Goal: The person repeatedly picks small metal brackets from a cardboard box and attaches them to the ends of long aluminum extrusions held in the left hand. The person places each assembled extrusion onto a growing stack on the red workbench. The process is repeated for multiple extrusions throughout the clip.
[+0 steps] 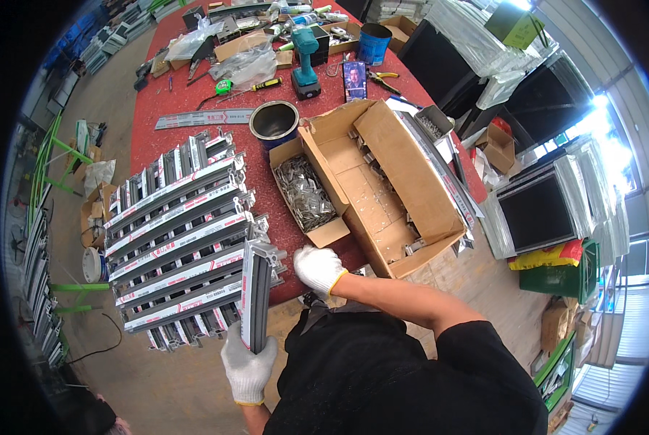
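Note:
My left hand (248,366), in a white knit glove, is closed round the lower end of a grey aluminium profile (255,297) with a printed protective strip. The profile's far end, with a metal fitting on it, comes up to the right side of a stacked lattice of similar profiles (179,239). At the table's near edge, just below a small cardboard box of metal clips (306,196), is my right hand (319,268), also gloved. Its fingers are curled together; what they hold, if anything, is hidden.
A long open cardboard box (353,163) with a few metal pieces lies beside the clips. Behind stand a dark round tin (274,122), a teal cordless drill (306,61), a propped phone (354,80) and a blue bucket (374,43) on the red table (147,148). Wrapped panels (542,206) stand at right.

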The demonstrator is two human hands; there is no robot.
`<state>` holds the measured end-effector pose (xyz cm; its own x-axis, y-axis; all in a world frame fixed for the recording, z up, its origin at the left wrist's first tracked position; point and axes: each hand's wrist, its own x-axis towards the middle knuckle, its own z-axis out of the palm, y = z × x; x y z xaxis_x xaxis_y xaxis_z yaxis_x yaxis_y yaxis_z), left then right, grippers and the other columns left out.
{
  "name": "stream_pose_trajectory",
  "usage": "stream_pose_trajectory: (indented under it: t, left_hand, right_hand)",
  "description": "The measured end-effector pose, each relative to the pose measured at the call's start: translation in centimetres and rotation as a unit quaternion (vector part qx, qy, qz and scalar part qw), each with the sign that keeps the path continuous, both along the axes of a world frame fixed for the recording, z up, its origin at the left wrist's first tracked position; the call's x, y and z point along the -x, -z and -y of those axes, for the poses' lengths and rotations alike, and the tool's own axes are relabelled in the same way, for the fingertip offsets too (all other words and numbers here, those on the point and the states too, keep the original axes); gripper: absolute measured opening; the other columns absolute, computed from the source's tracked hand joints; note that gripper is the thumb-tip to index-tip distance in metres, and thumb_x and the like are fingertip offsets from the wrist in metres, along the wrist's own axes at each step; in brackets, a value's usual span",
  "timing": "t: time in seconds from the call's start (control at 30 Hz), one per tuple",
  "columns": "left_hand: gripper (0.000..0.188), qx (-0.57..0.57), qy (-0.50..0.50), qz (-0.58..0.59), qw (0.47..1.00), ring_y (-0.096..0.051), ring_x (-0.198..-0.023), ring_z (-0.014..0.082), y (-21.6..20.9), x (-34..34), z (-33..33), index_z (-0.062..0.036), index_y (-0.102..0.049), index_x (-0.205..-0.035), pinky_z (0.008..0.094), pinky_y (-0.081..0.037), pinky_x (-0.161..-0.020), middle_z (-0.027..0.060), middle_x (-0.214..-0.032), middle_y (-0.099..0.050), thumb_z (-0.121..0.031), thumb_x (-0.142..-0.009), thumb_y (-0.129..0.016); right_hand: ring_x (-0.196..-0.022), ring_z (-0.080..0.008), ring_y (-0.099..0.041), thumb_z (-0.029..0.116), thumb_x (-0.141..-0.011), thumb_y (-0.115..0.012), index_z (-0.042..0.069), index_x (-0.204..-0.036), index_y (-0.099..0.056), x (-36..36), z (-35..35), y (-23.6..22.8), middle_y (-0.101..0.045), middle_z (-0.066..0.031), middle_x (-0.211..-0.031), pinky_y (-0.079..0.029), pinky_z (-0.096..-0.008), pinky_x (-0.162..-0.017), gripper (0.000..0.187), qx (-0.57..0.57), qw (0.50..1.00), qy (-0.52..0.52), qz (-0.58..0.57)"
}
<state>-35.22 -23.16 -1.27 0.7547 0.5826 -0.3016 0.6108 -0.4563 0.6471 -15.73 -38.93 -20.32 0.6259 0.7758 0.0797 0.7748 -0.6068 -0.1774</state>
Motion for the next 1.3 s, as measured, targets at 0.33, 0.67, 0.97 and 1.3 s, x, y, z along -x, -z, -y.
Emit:
stream_pose_trajectory:
  t: [0.33, 0.67, 0.97, 1.3]
  left_hand:
    - [0.056, 0.011, -0.012, -0.007, 1.000, -0.076, -0.077, 0.0280, 0.2, -0.3, 1.3, 0.0093, -0.070, -0.127, 0.0413, -0.061, -0.080, 0.0207, -0.091, -0.079, -0.018, -0.082, -0.087]
    - [0.057, 0.021, -0.013, 0.019, 1.000, -0.077, -0.078, 0.0303, 0.5, -1.3, 1.2, 0.0113, -0.069, -0.125, 0.0422, -0.061, -0.078, 0.0212, -0.090, -0.078, -0.021, -0.082, -0.088]
    - [0.053, 0.021, -0.005, 0.002, 1.000, -0.078, -0.082, 0.0328, 0.3, -1.6, 1.6, 0.0087, -0.070, -0.123, 0.0438, -0.061, -0.080, 0.0231, -0.095, -0.078, -0.021, -0.083, -0.089]
    - [0.055, 0.040, 0.012, -0.017, 0.999, -0.081, -0.090, 0.0351, 0.2, -1.8, 2.2, 0.0065, -0.071, -0.127, 0.0439, -0.062, -0.086, 0.0239, -0.100, -0.080, -0.020, -0.082, -0.089]
  right_hand:
    - [-0.080, -0.0420, -0.081, 0.011, -0.090, -0.066, -0.002, -0.094, -0.080, -1.3, 0.7, -1.3, -0.077, -0.0266, -0.088, -0.065, -0.0541, -0.067, 0.019, -0.012, 0.993, -0.078, -0.087]
    - [-0.098, -0.0392, -0.076, 0.022, -0.089, -0.077, 0.002, -0.100, -0.077, 1.0, 3.9, -3.1, -0.075, -0.0206, -0.104, -0.064, -0.0526, -0.080, 0.023, 0.046, 0.988, -0.084, -0.121]
    - [-0.099, -0.0322, -0.074, 0.021, -0.093, -0.067, 0.008, -0.099, -0.074, 2.9, 5.8, -1.3, -0.072, -0.0122, -0.101, -0.062, -0.0456, -0.081, 0.016, 0.011, 0.993, -0.093, -0.075]
    - [-0.098, -0.0395, -0.076, 0.016, -0.094, -0.069, 0.005, -0.103, -0.076, 2.9, 5.6, -2.3, -0.074, -0.0187, -0.108, -0.064, -0.0516, -0.080, 0.016, 0.011, 0.990, -0.070, -0.121]
